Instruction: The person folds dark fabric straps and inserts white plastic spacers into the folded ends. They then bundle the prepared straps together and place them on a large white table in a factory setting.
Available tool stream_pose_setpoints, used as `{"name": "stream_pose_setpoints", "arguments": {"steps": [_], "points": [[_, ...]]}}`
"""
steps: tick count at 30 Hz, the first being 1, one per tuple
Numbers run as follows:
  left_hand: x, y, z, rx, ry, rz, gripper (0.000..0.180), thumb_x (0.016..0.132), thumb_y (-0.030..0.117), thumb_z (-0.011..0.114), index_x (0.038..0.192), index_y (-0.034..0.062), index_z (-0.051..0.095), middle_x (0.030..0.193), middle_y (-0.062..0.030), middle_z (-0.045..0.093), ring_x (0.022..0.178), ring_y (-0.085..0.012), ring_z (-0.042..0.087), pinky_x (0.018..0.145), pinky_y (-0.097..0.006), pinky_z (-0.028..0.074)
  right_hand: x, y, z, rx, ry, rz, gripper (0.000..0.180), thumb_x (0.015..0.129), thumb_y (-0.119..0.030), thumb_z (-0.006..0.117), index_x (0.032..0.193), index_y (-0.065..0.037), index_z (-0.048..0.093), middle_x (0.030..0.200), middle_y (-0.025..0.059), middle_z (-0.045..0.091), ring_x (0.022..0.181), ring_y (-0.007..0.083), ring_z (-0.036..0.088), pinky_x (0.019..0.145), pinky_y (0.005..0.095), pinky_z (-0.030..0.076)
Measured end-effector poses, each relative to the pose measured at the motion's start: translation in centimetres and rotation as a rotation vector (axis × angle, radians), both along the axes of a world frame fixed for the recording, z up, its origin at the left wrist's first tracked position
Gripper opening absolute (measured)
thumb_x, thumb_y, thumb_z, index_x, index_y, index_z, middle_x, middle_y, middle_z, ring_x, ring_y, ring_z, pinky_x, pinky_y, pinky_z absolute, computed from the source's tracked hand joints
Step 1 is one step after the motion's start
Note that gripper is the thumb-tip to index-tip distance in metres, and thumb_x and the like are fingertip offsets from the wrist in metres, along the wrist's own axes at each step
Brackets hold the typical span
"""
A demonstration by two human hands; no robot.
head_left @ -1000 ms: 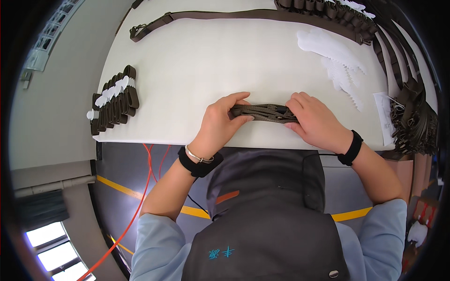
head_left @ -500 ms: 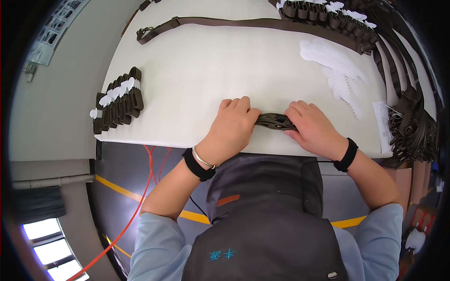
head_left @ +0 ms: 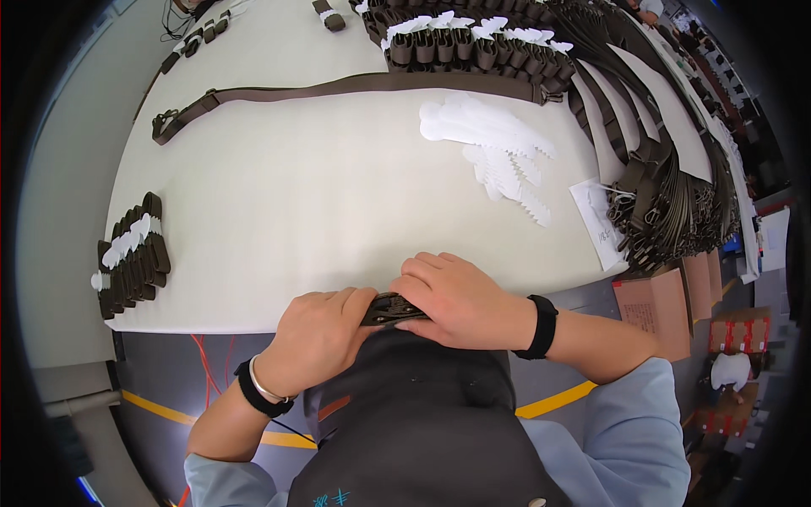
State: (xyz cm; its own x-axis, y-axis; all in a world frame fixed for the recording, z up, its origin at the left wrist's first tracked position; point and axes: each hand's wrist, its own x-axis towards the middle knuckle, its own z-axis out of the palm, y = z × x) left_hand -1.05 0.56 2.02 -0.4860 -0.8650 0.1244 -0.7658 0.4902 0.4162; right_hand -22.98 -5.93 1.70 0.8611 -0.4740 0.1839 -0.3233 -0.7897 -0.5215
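Observation:
A dark brown strap [head_left: 390, 310], folded into a compact bundle, is held between my two hands just over the table's front edge. My left hand [head_left: 325, 331] grips the bundle's left end, thumb and fingers closed round it. My right hand [head_left: 456, 302] covers the right end, its fingers bent over the top and the thumb below. Metal fittings show in the short stretch between the hands; the rest of the bundle is hidden by my fingers.
On the white table [head_left: 279, 211] lie a long brown strap [head_left: 338, 87], white paper tags [head_left: 486, 139], a row of banded straps [head_left: 135, 253] at left and more banded straps [head_left: 456, 46] at the back. Loose straps with metal hooks [head_left: 676, 203] hang at right, above cardboard boxes [head_left: 655, 308].
Both hands have come closer to my body with the folded strap and nearer each other, the right hand now covering more of it. The view has shifted right, showing more of the table's far side.

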Motion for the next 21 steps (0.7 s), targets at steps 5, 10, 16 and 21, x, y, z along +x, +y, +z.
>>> {"name": "stream_pose_setpoints", "arguments": {"steps": [5,10,16,21], "points": [[1.9,0.2,-0.6,0.080,0.119,0.162,0.030,0.081,0.011,0.071,0.104,-0.0013,0.056,0.075,-0.0127,0.063,0.061,-0.0285,0.063,0.055,-0.034,0.048,-2.9,-7.6,1.0,0.320,-0.170,-0.406,0.032,0.082,-0.016,0.072,0.108,-0.001,0.061,0.095,0.0121,0.064,0.086,0.0261,0.063,0.076,0.0361,0.049],[1.8,-1.1,-1.4,0.352,0.495,0.323,0.029,0.088,0.018,0.068,0.104,-0.0027,0.056,0.068,-0.0121,0.062,0.054,-0.0234,0.061,0.052,-0.032,0.047,-7.6,-18.2,-2.7,-0.245,0.142,-0.680,0.030,0.086,-0.023,0.068,0.108,-0.002,0.065,0.101,0.0137,0.064,0.096,0.0288,0.062,0.080,0.0403,0.050],[3.1,-0.9,-1.5,0.535,0.721,0.386,0.026,0.093,0.019,0.064,0.103,-0.0035,0.056,0.070,-0.0058,0.060,0.056,-0.0109,0.059,0.053,-0.026,0.047,-6.8,-21.2,-5.7,-0.421,0.401,-0.930,0.033,0.087,-0.029,0.066,0.109,-0.005,0.066,0.104,0.0141,0.062,0.107,0.0332,0.056,0.084,0.0509,0.047],[3.9,-0.6,-0.7,0.637,0.794,0.429,0.025,0.093,0.019,0.064,0.102,-0.0026,0.056,0.075,-0.0041,0.062,0.058,-0.0089,0.058,0.054,-0.025,0.047,-8.8,-22.7,-5.5,-0.289,0.281,-0.980,0.040,0.078,-0.028,0.074,0.106,-0.002,0.064,0.104,0.0184,0.064,0.103,0.0355,0.060,0.085,0.0459,0.049]]}}
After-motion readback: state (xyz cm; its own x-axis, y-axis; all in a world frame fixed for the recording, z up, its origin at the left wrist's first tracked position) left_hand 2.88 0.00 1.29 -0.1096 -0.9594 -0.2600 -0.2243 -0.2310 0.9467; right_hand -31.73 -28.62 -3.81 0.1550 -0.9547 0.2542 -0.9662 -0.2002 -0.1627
